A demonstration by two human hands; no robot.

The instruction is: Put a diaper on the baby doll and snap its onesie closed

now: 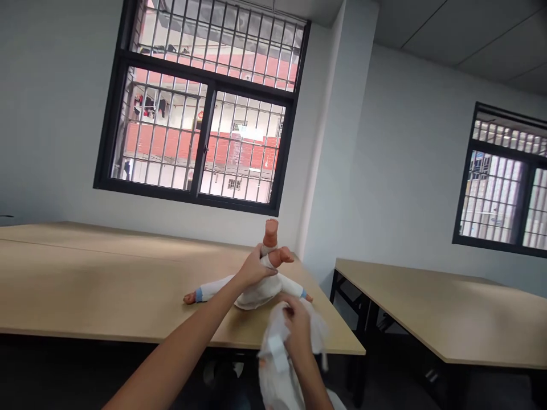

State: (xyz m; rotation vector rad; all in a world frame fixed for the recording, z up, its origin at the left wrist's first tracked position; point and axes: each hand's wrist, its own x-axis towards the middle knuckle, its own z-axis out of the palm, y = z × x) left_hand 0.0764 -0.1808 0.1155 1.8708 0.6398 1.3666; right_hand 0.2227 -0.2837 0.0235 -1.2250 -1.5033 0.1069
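A doll in white clothes with blue cuffs lies on the wooden table, its arms spread to both sides. My left hand is closed round its legs and holds them up, with both bare feet above the hand. Near the table's front edge, my right hand has bent fingers at the top of a white, partly see-through bag. The bag is blurred and hangs below the edge. The doll's head is hidden.
A second wooden table stands to the right, past a gap. Behind the tables are a wall, a pillar and barred windows. Dark table legs show in the gap.
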